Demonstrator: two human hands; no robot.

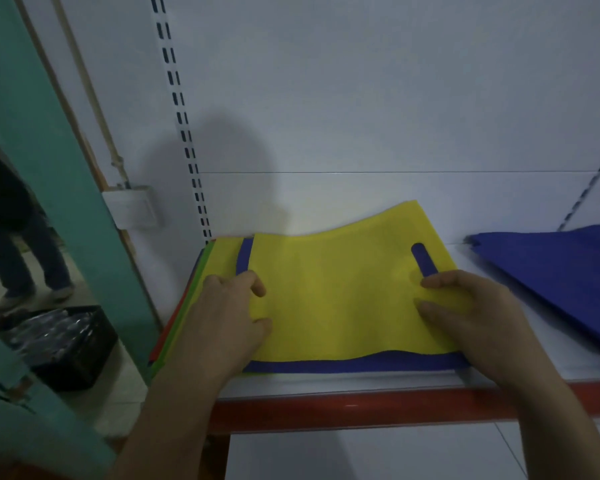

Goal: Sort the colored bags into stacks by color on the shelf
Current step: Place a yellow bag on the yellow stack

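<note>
A yellow bag [340, 292] lies on top of a mixed pile at the left of the shelf [360, 400], its far edge lifted in a wave. A blue bag [354, 364] shows beneath it along the front, at the left and through the handle slot. Green and red bag edges [173, 327] stick out on the pile's left side. My left hand [229, 317] grips the yellow bag at its left edge. At the right edge, near the slot, my right hand [464, 313] pinches the same bag. A stack of blue bags [551, 282] lies at the right.
The shelf has a red front rail and a white back panel with a slotted upright [187, 133]. A teal frame [49, 168] stands at the left. Below it sit a black crate [69, 344] and a person's legs [24, 258].
</note>
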